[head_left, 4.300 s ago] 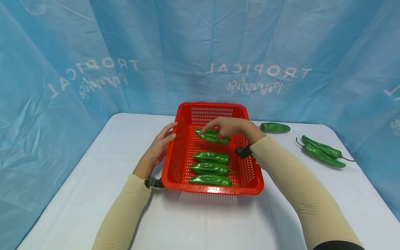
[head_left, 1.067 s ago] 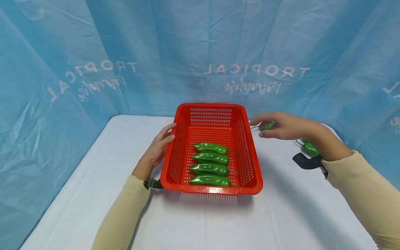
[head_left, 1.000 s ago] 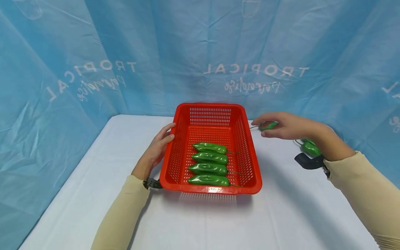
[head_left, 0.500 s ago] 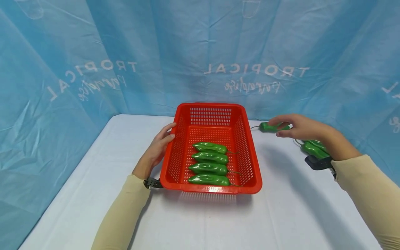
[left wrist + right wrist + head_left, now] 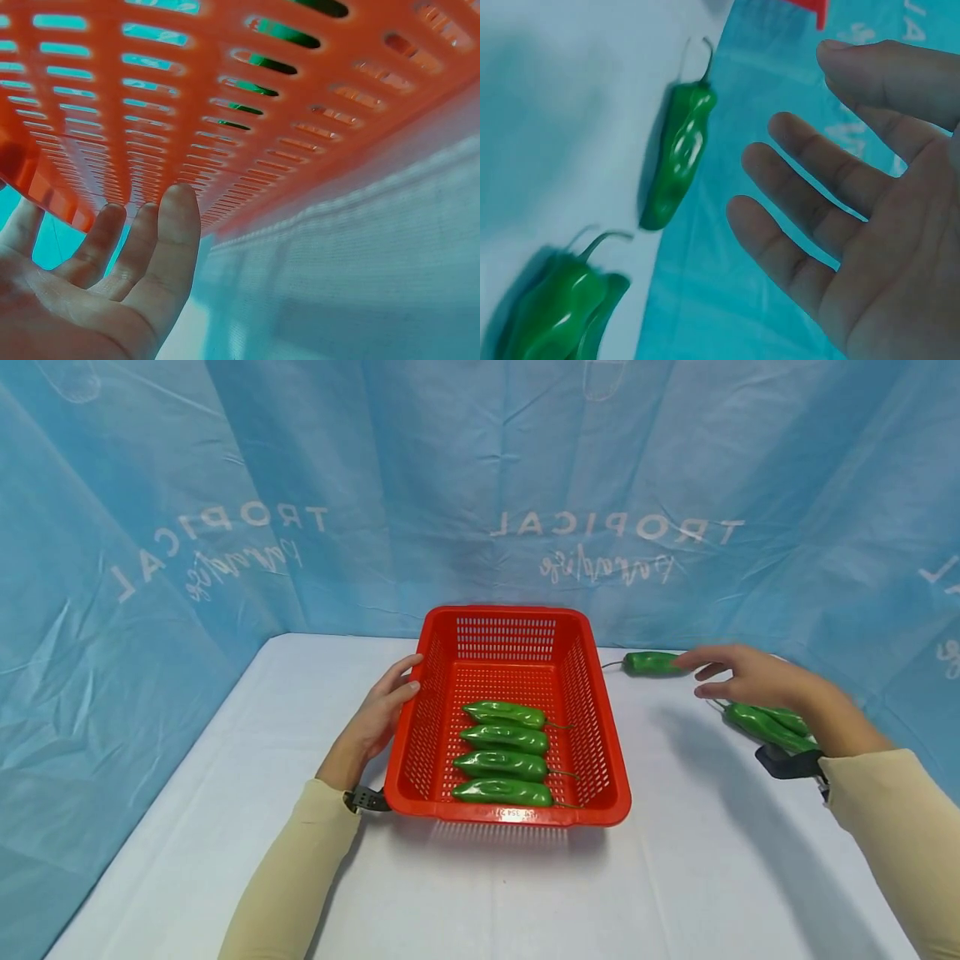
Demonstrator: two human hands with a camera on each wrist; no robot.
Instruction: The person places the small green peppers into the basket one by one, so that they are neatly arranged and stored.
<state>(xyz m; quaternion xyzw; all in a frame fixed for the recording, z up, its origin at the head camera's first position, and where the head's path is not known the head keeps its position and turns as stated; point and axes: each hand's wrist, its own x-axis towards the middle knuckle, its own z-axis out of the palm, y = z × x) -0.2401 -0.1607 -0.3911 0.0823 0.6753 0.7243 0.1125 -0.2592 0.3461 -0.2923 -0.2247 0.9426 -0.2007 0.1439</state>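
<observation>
The right hand (image 5: 750, 677) hides part of the paired peppers (image 5: 765, 727).

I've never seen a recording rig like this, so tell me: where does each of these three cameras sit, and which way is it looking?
Head: on the person's head, looking forward and down at the red basket on the table; both sleeved arms show.
Left wrist: low beside the basket wall, looking up along it; left hand shows.
Right wrist: under the right hand, looking past open fingers at the lone pepper and the pepper pair.
Shared: head and right-wrist views both show those peppers outside the basket.
</observation>
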